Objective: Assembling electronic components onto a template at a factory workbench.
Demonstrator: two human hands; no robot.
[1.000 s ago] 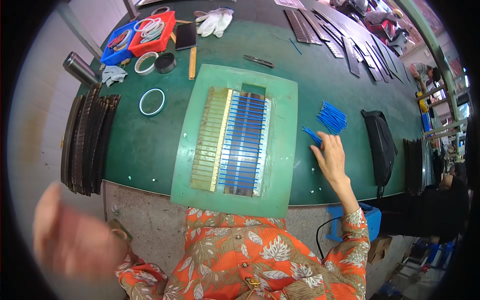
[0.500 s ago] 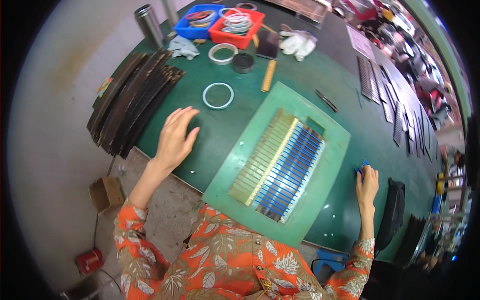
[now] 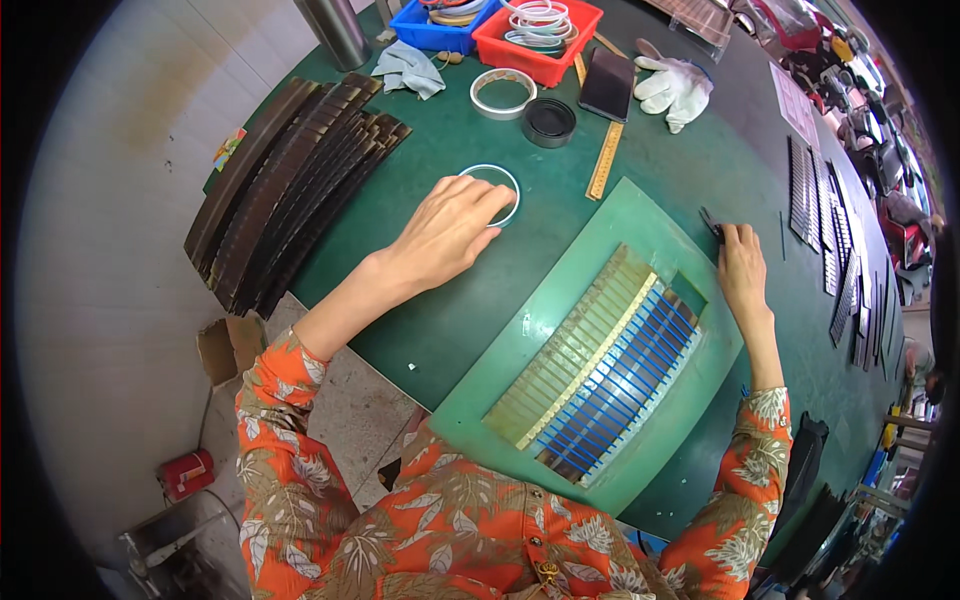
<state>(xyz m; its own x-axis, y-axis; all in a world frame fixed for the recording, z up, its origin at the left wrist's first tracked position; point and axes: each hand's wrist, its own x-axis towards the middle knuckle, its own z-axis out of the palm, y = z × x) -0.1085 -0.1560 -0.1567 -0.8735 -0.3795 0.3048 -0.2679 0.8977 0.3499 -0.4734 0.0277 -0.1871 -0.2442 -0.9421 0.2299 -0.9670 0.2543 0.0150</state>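
My left hand (image 3: 440, 235) reaches over a light-blue ring-shaped roll (image 3: 487, 168) on the table. Its fingers curve over the near right side of the rim, with the thumb apart from them. On the right, my right hand (image 3: 742, 268) has its fingertips closed on the end of a small dark metal hand tool, like snips (image 3: 710, 221). Between my arms lies a pale green board (image 3: 478, 400), tilted to the right. It carries a slotted brass-coloured plate (image 3: 575, 345) and a row of thin blue strips (image 3: 620, 375) laid across dark bands.
Dark curved strips (image 3: 290, 190) are stacked at the left. Toward the back are a white roll (image 3: 503, 94), a black roll (image 3: 548, 122), a yellow ruler (image 3: 605, 160), a phone (image 3: 607, 85), a glove (image 3: 675, 92) and red (image 3: 540, 65) and blue bins (image 3: 440, 35). Slotted dark strips (image 3: 830, 215) lie right.
My left hand has moved forward and right onto the light-blue roll. My right hand has left the small blue pieces and moved forward to the dark tool. The view has shifted.
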